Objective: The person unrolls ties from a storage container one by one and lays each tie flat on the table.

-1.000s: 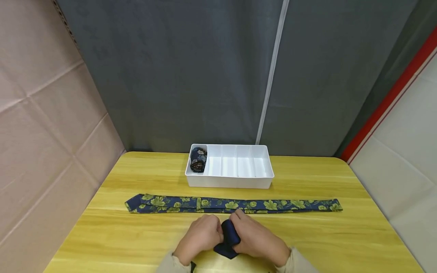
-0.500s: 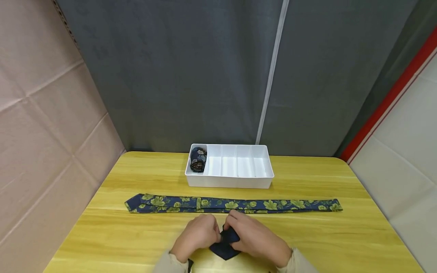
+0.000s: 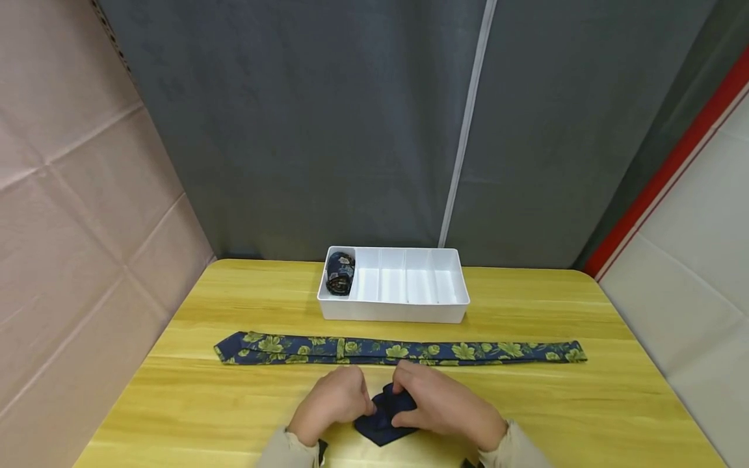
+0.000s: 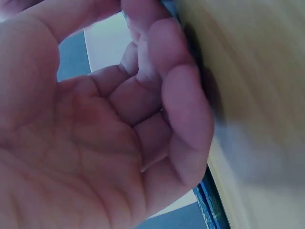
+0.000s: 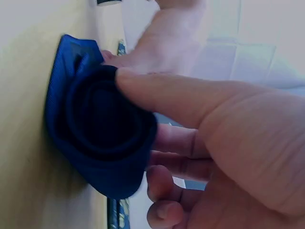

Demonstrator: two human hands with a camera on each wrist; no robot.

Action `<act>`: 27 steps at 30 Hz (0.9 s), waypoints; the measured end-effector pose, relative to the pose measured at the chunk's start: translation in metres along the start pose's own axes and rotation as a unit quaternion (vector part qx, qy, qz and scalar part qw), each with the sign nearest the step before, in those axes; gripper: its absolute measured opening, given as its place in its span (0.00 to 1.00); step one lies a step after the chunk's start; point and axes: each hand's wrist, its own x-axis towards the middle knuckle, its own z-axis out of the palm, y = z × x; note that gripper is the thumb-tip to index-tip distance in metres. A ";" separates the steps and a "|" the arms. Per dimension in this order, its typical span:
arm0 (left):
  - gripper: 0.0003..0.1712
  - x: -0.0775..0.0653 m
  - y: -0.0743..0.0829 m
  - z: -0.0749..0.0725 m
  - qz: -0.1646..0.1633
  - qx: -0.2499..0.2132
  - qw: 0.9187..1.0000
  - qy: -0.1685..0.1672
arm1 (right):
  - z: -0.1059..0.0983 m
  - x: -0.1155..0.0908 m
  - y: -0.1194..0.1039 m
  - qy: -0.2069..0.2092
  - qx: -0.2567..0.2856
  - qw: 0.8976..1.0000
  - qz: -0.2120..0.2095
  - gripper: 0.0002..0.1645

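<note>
A plain navy necktie [image 3: 379, 430], mostly rolled up, lies on the near middle of the table with its pointed end flat beneath the roll. My right hand [image 3: 441, 404] grips the roll from the right, and its thumb lies over the coil's end in the right wrist view, where the tie [image 5: 119, 174] shows its layers. At the tie's left side, my left hand [image 3: 335, 398] pinches its edge. The left wrist view shows that hand's curled fingers [image 4: 183, 109] near the tabletop, with its fingertips largely cut off. A floral navy-and-yellow necktie [image 3: 462, 351] lies stretched out beyond both hands.
Behind the floral tie stands a white divided box [image 3: 394, 312]. A dark patterned rolled tie [image 3: 340, 273] sits in its leftmost compartment. Grey curtain [image 3: 328, 130] hangs along the wooden table's [image 3: 585, 403] far edge, with pale cloth walls on both sides.
The navy roll has settled lower, and more of its pointed end shows flat on the table. My left hand has shifted slightly left along it; my right hand keeps hold.
</note>
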 end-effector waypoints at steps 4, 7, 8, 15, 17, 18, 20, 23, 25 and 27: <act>0.16 0.000 -0.004 -0.002 -0.005 0.001 1.000 -0.004 | -0.004 0.000 0.004 -0.018 0.021 0.999 0.018 0.19; 0.16 0.001 -0.006 -0.003 0.002 -0.013 1.000 -0.009 | -0.005 0.000 0.006 -0.025 0.030 0.999 0.016 0.20; 0.16 0.001 -0.007 -0.003 0.008 -0.019 1.000 -0.011 | -0.005 -0.001 0.006 -0.027 0.030 0.999 0.012 0.21; 0.18 0.005 -0.013 -0.003 0.047 -0.048 0.997 -0.031 | -0.005 -0.003 0.008 -0.062 0.061 0.996 0.002 0.22; 0.18 0.005 -0.014 -0.002 0.052 -0.053 0.997 -0.038 | -0.005 -0.005 0.008 -0.069 0.066 0.995 0.005 0.18; 0.17 0.005 -0.014 -0.002 0.052 -0.054 0.996 -0.040 | -0.005 -0.005 0.009 -0.071 0.065 0.995 0.006 0.17; 0.17 0.005 -0.014 -0.001 0.051 -0.056 0.996 -0.043 | -0.005 -0.006 0.009 -0.072 0.063 0.995 0.004 0.15; 0.17 0.004 -0.015 -0.001 0.053 -0.056 0.996 -0.041 | -0.006 -0.007 0.010 -0.065 0.060 0.996 -0.002 0.14; 0.17 0.004 -0.016 -0.003 0.057 -0.058 0.996 -0.039 | -0.007 -0.006 0.010 -0.059 0.060 0.996 -0.001 0.14; 0.17 0.004 -0.016 -0.004 0.062 -0.061 0.995 -0.039 | -0.009 -0.006 0.009 -0.051 0.059 0.997 0.005 0.14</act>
